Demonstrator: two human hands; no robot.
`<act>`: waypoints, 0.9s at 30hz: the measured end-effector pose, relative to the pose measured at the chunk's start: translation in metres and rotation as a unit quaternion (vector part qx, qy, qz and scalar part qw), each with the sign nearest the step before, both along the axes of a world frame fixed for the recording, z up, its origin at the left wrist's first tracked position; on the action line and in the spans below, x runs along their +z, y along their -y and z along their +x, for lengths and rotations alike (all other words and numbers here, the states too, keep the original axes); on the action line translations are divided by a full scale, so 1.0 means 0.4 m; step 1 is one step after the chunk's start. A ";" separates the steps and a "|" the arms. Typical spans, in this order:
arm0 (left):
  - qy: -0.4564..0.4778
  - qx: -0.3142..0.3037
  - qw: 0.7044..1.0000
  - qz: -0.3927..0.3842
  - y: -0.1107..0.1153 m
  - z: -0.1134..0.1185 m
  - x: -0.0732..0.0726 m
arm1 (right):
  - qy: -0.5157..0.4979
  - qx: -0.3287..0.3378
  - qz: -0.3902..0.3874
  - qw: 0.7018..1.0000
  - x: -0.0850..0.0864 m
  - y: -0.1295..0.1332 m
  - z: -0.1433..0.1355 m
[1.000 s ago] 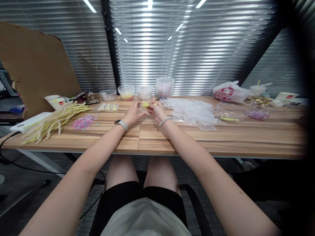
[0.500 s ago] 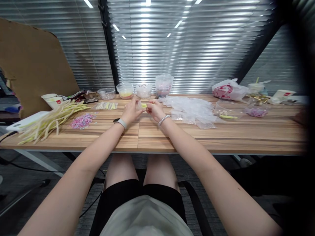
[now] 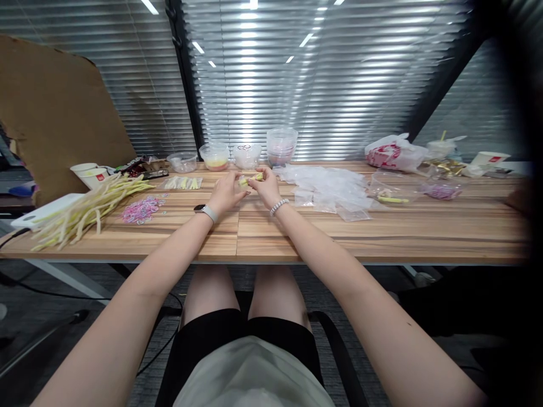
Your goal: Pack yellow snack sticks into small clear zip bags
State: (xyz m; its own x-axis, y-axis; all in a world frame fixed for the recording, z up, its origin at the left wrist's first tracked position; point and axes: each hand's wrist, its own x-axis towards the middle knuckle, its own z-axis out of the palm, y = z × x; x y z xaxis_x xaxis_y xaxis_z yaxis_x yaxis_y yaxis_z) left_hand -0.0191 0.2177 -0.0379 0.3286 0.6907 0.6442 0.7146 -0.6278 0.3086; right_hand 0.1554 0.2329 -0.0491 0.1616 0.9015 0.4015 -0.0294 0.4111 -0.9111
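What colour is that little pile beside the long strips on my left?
Mostly pink and purple; the pile shows best in the head view.

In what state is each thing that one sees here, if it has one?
Left grip: closed on yellow pieces
Right grip: closed on the same pieces
Yellow pieces: held between both grips, partly hidden
Long strips: loose, heaped
Pink bands: loose, in a pile
Clear bags: overlapping, spread out
Yellow-bottomed bowl: upright, partly filled
Shopping bag: crumpled
Cardboard: standing upright
Blinds: lowered
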 end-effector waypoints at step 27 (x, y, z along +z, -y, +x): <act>0.030 -0.008 0.999 -0.012 0.013 0.013 0.007 | 0.040 -0.023 0.051 0.998 0.024 0.050 -0.004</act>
State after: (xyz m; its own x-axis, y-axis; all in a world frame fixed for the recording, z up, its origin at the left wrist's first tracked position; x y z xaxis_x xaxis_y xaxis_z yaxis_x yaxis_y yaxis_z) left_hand -0.0140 0.2124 -0.0352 0.3008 0.7011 0.6466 0.6843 -0.6308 0.3657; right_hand 0.1539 0.2128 -0.0394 0.1665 0.8476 0.5038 0.0624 0.5008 -0.8633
